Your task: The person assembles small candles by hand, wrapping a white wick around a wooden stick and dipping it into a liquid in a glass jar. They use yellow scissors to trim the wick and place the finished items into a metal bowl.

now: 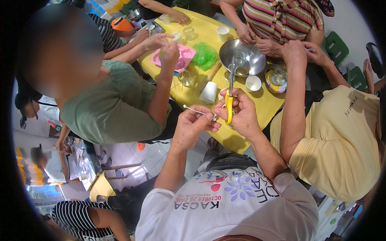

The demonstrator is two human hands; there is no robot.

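My left hand [192,125] pinches a thin white stick with a small rounded tip [192,108], which points up and to the left. Yellow-handled scissors [229,107] are held upright in my right hand [242,114], their metal blades pointing away from me. The fingertips of both hands come close together around the stick's near end, where a small detail is too fine to make out. Just beyond my hands, a white cup [209,92] lies tilted on the yellow-covered table [181,96].
A steel bowl [226,51] with a glass jar inside, a white paper cup [253,83], another glass jar [185,78], a green plastic bag [205,55] and a pink mold [184,57] stand on the table. People work close on my left, right and across.
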